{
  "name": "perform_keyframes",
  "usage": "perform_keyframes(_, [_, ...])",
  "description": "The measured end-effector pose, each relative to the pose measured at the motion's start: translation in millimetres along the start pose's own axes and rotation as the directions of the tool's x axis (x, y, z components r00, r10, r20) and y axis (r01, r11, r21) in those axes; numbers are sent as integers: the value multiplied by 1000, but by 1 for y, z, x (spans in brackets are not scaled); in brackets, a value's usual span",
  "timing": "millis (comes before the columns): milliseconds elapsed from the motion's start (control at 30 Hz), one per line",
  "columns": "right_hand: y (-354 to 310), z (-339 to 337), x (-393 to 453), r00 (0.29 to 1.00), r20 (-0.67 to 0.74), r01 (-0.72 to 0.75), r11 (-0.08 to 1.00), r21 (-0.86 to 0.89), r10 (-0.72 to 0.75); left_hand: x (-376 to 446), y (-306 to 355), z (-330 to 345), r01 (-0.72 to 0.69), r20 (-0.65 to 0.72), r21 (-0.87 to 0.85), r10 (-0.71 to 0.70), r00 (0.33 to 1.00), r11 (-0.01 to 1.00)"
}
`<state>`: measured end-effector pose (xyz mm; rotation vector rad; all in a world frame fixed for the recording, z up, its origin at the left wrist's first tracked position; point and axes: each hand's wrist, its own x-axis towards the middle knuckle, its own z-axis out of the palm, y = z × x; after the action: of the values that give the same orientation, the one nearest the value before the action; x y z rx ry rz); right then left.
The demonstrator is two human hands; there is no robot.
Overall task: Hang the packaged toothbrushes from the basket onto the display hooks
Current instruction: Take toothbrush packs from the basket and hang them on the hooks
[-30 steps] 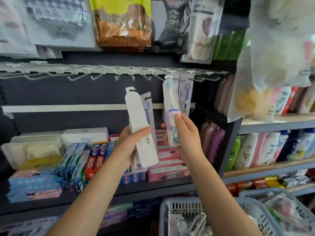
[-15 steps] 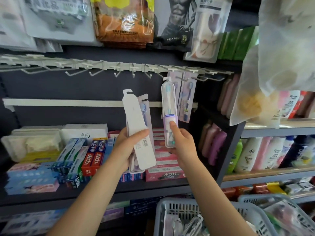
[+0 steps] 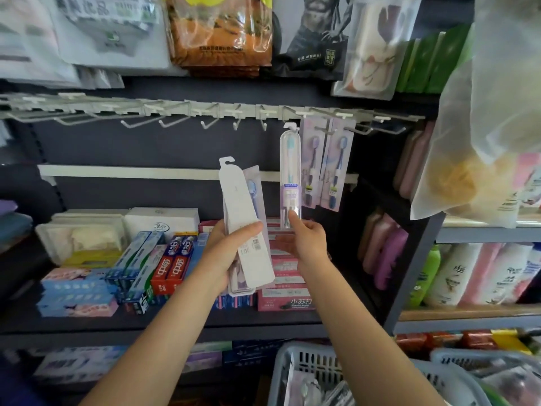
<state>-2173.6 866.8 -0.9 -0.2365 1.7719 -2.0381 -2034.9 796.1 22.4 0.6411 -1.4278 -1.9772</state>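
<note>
Shop shelving of dark panels carries a white hook rail point(image 3: 205, 111) along its upper edge. One clear slim toothbrush blister pack point(image 3: 290, 177) hangs near the rail's right end, its lower end pinched by the right hand point(image 3: 307, 238). Beside it, several flat white-backed toothbrush packs point(image 3: 246, 230) are gripped mid-length by the left hand point(image 3: 231, 253). These packs are judged light, stiff and slippery; they are best held low. A grey slotted plastic basket point(image 3: 295, 373) sits below.
</note>
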Motion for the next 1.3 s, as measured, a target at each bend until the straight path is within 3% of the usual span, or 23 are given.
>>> perform_keyframes(400, [-5, 5, 14, 994, 61, -95, 991, 91, 89, 1, -6, -6, 4, 23, -13, -4, 1000, 1000])
perform_keyframes(500, [-4, 2, -9, 979, 199, -39, 998, -39, 46, 0, -10, -9, 16, 56, -32, -14, 998, 999])
perform_keyframes(600, [-4, 2, -33, 911, 410, 40, 985, -170, 34, -3, -12, -6, 60, 93, -53, -55, 994, 997])
perform_keyframes(667, [-6, 0, -42, 897, 443, 108, 967, -230, 5, -6, -13, -5, 70, 97, -54, -65, 993, 996])
perform_keyframes(900, [-3, -14, -50, 932, 358, 147, 964, -221, -60, -9, -19, 1, 46, 99, -34, -43, 994, 998])
perform_keyframes(1100, [-16, -32, -53, 946, 310, 156, 970, -184, -93, -4, -23, -5, 98, -31, -142, -103, 994, 985])
perform_keyframes(1300, [-37, -48, -58, 964, 245, 113, 993, -19, -105, -6, -18, 4, 109, -4, -104, -110, 994, 989])
